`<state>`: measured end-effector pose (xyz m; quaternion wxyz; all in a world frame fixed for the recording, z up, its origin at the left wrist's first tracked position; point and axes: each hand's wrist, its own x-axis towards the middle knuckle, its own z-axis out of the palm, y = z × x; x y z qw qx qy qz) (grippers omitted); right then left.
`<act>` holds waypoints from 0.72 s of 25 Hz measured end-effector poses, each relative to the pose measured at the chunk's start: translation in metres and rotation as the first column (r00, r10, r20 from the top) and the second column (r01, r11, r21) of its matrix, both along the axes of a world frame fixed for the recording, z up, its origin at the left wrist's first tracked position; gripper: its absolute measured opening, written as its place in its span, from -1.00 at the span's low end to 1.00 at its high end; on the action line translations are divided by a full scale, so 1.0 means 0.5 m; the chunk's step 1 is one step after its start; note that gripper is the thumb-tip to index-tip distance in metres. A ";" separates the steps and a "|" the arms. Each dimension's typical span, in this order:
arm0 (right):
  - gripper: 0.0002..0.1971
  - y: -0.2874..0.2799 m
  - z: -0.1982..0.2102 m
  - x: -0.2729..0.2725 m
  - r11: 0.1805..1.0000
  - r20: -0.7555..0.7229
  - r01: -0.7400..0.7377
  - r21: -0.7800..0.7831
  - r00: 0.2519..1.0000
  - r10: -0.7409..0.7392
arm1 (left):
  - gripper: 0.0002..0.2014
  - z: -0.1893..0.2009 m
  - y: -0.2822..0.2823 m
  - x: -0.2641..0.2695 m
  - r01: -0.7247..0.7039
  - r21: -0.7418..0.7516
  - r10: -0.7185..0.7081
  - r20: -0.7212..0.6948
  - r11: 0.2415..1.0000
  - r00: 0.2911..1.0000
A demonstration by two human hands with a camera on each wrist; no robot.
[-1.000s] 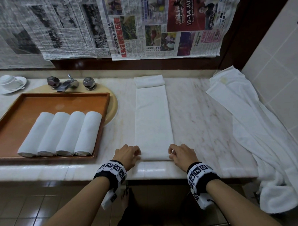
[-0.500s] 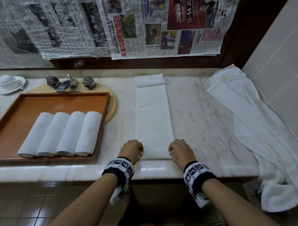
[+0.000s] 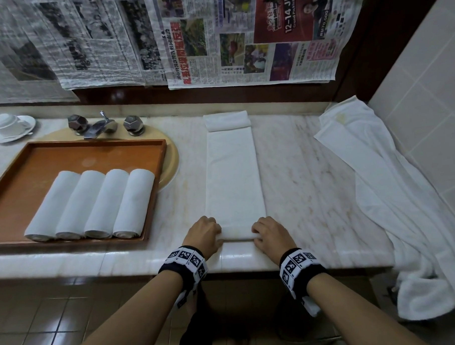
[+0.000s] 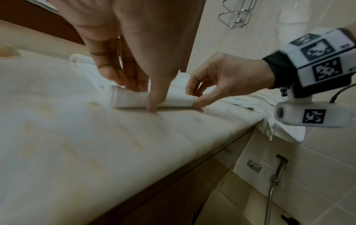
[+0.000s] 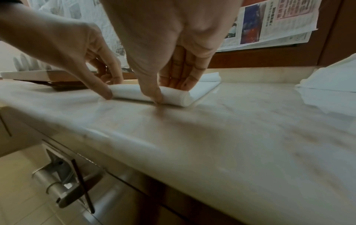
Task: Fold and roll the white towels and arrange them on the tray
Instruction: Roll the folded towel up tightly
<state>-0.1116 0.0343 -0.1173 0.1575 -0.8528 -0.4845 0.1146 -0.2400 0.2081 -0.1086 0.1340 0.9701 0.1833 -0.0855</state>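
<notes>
We see the folded towel lying lengthwise on the marble counter, its near end turned into a low roll. Our left hand and right hand each grip one end of that roll, fingers curled over it. To the left, the tray holds four rolled towels side by side. Behind the tray stand a tap and a cup on a saucer; loose white cloth drapes the counter's right end.
</notes>
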 end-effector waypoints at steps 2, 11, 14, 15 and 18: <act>-0.83 0.004 0.008 0.007 1.000 -0.004 -0.003 -0.030 1.000 0.003 | -0.72 0.010 0.005 0.006 0.054 0.073 -0.052 -0.025 0.996 0.998; -0.80 -0.009 0.033 0.047 0.996 -0.323 0.048 -0.075 0.944 -0.070 | -0.77 0.024 0.044 -0.002 0.065 -0.053 -0.067 -0.033 0.996 0.997; -0.90 -0.002 0.036 0.052 0.996 -0.292 0.071 -0.055 0.953 -0.084 | -0.83 0.021 0.052 0.007 -0.009 -0.092 0.006 -0.032 0.996 0.999; -0.92 0.001 0.034 0.053 0.996 -0.261 0.074 -0.058 0.961 -0.087 | -0.85 0.022 0.052 0.011 -0.029 -0.089 0.026 -0.034 0.996 0.999; -0.89 0.008 0.024 0.052 0.994 -0.127 0.089 -0.062 0.987 -0.096 | -0.90 0.025 0.046 0.027 -0.078 -0.085 0.077 -0.013 0.993 0.997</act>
